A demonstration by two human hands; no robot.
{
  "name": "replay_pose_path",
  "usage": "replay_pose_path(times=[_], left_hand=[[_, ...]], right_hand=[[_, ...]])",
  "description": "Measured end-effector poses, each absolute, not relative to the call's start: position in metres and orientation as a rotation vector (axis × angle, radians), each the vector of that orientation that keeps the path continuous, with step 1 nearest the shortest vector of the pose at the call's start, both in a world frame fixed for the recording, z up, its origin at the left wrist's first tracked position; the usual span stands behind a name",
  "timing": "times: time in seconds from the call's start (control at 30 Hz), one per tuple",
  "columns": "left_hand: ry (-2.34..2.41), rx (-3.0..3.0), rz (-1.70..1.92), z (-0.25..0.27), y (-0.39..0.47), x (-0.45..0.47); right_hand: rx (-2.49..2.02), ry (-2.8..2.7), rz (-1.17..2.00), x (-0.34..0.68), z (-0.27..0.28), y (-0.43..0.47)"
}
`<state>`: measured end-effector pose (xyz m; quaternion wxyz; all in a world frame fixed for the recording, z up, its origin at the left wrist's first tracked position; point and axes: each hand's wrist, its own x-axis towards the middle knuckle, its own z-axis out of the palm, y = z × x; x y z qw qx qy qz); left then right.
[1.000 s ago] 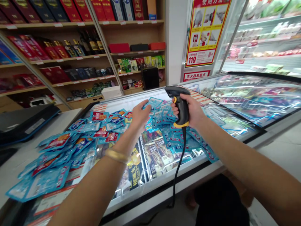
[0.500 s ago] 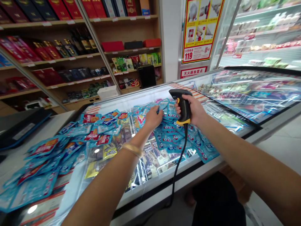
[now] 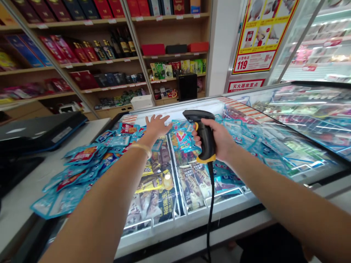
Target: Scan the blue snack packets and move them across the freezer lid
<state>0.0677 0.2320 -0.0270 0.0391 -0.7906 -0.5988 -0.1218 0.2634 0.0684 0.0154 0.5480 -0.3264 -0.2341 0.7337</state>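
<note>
Hand, right [image 3: 223, 142]: fingers wrapped round black-and-yellow barcode scanner [image 3: 207, 138], above glass-topped chest freezer [image 3: 192, 222]; cable [image 3: 212, 186] hanging past near edge. Hand, left [image 3: 157, 127]: fingers spread, towards far edge; whether touching anything, cannot tell. Left heap of blue snack packets [image 3: 82, 155]: along left edge. Right heap of blue snack packets [image 3: 255, 146]: right of scanner, between near and far edges. Packet with red-and-yellow emblem [image 3: 183, 139]: between heaps. Wooden shelving [image 3: 172, 33]: beyond far edge, bearing boxes [image 3: 153, 49] and bottles [image 3: 123, 44].

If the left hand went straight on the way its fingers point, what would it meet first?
Likely the long white far rim of the glass-topped freezer, though depth is unclear and the left hand may clear it.
</note>
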Motion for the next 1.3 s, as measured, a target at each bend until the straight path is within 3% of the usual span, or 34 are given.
replay_pose_path(times=[0.2, 0.37, 0.87, 1.07, 1.13, 1.2, 1.3], left_hand=[[-2.149, -2.427, 0.079, -0.035, 0.254, 0.039], [-1.986, -2.503, 0.237, -0.035, 0.232, 0.031], [-1.611, -2.588, -0.076, -0.034, 0.114, 0.025], [-1.824, -2.476, 0.004, -0.030, 0.087, 0.040], [-1.886, -2.461, -0.155, -0.028, 0.084, 0.035], [-2.021, -2.415, -0.535, -0.026, 0.084, 0.028], [-2.369, -2.228, -1.545, -0.022, 0.086, 0.019]], right_hand=[[-0.822, -0.511, 1.823, 0.227, -0.006, 0.076], [-0.857, -0.490, 1.793, 0.227, -0.016, 0.072], [-0.872, -0.536, 1.847, 0.221, -0.026, 0.055], [-0.815, -0.594, 1.867, 0.228, -0.032, 0.056], [-0.808, -0.589, 1.874, 0.230, -0.034, 0.056], [-0.820, -0.587, 1.876, 0.232, -0.035, 0.057], [-0.848, -0.599, 1.875, 0.234, -0.035, 0.059]])
